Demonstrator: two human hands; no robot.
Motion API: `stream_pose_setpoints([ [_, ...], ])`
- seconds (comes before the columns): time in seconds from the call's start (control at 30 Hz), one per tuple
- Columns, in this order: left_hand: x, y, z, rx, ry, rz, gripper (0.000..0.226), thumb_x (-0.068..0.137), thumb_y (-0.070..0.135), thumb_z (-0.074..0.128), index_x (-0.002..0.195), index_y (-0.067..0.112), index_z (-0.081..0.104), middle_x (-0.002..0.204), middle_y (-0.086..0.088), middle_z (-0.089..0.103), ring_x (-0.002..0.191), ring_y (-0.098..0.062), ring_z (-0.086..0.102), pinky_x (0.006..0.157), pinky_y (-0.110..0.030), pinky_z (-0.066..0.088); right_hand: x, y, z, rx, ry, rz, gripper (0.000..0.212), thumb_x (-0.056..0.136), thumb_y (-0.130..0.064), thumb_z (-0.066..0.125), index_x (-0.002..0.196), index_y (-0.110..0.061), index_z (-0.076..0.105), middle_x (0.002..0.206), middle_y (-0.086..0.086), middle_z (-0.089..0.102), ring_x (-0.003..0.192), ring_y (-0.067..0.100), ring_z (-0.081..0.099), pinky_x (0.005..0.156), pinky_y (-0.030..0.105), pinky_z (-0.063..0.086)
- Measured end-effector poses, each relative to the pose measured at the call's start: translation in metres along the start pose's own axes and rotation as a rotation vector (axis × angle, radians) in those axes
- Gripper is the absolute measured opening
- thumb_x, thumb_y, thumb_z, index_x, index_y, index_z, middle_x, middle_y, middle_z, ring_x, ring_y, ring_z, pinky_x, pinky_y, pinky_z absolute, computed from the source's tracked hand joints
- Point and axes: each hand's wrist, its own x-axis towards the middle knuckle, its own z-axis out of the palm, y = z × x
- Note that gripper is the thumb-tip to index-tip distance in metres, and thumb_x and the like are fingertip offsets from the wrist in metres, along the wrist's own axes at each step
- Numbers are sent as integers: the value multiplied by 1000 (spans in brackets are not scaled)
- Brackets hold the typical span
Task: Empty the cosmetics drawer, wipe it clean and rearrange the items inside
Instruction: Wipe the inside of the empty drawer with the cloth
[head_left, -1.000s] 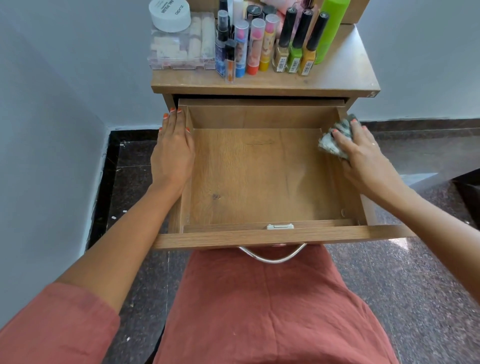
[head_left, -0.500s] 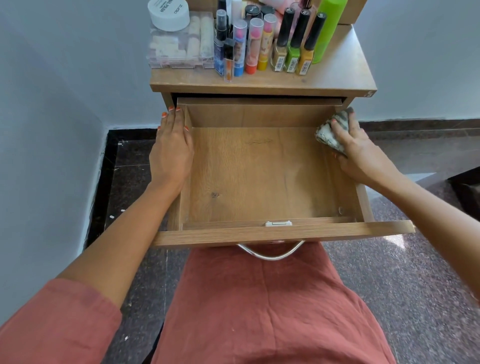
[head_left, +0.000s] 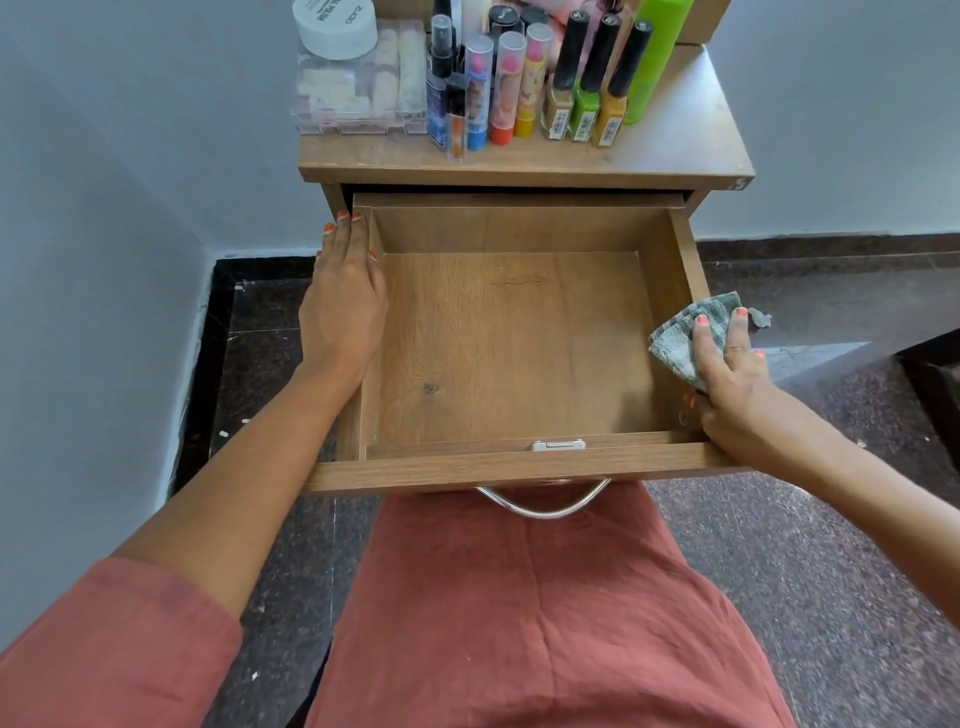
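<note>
The wooden drawer (head_left: 441, 467) is pulled out over my lap, and nothing lies on its floor. My left hand (head_left: 343, 306) rests flat on the drawer's left wall, fingers straight and pointing to the back. My right hand (head_left: 732, 384) holds a grey checked cloth (head_left: 675, 338) over the rim of the right wall. Its fingers lie on the cloth and the thumb is on the inner side. The cosmetics (head_left: 519, 78) stand on the cabinet top (head_left: 675, 150): several tubes, nail polish bottles, a green bottle (head_left: 654, 57), a clear box (head_left: 358, 88) and a white jar (head_left: 335, 23).
A metal handle (head_left: 543, 506) hangs from the drawer front above my red-clothed lap. A blue-grey wall runs close on the left and behind the cabinet. Dark speckled stone floor lies on both sides, with a small grey scrap (head_left: 759, 317) to the right.
My right hand has slid the cloth along the right wall from the back corner toward the front. My left hand has stayed on the left wall.
</note>
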Motion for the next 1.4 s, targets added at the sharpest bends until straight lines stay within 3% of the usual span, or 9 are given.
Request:
stream_pose_setpoints([
  [0.13,1,0,0,-1,-8,-3,45,101,15,23,145,7,22,154,-10,18,144,-19,14,116,-35,19,13,-8,-4,-18,117,-29,70,92,-9,46,147,-10,1,153,22,-14,139,46,-2,114,50,10],
  [0.27,1,1,-1,-11,-9,-6,45,100,14,23,145,7,22,154,-9,18,144,-20,14,116,-35,19,46,-16,-13,-40,313,-99,70,86,2,46,146,-6,11,153,26,1,142,39,1,114,47,15],
  [0.43,1,1,-1,-29,-13,-16,45,100,14,23,145,7,22,155,-9,17,144,-19,13,117,-33,18,83,-26,-31,-13,428,-94,60,89,-3,47,144,-8,22,153,19,17,139,36,23,101,50,36],
  [0.63,2,0,-1,-22,-7,-14,45,101,14,23,145,8,21,155,-9,18,144,-18,13,116,-31,18,99,-30,-30,-38,541,-86,51,91,-12,49,138,-2,31,147,18,32,128,39,40,95,51,40],
  [0.9,2,0,-1,-5,-7,-11,45,100,15,23,145,8,21,155,-9,17,144,-18,13,116,-34,21,105,-48,-27,-202,667,-236,34,85,3,45,118,6,50,115,29,57,109,41,53,96,48,42],
  [1.1,2,1,-1,-18,-1,-13,45,100,14,24,145,8,22,154,-9,18,144,-18,14,116,-33,20,96,-105,-19,-130,550,-444,42,93,-4,41,136,-1,37,138,21,44,129,34,40,108,39,32],
  [1.4,1,1,-2,-22,-1,-12,45,100,14,27,145,8,23,154,-9,20,144,-19,14,116,-35,24,86,-198,-7,-155,448,-627,60,90,2,47,143,-7,21,149,15,27,140,28,23,115,35,19],
])
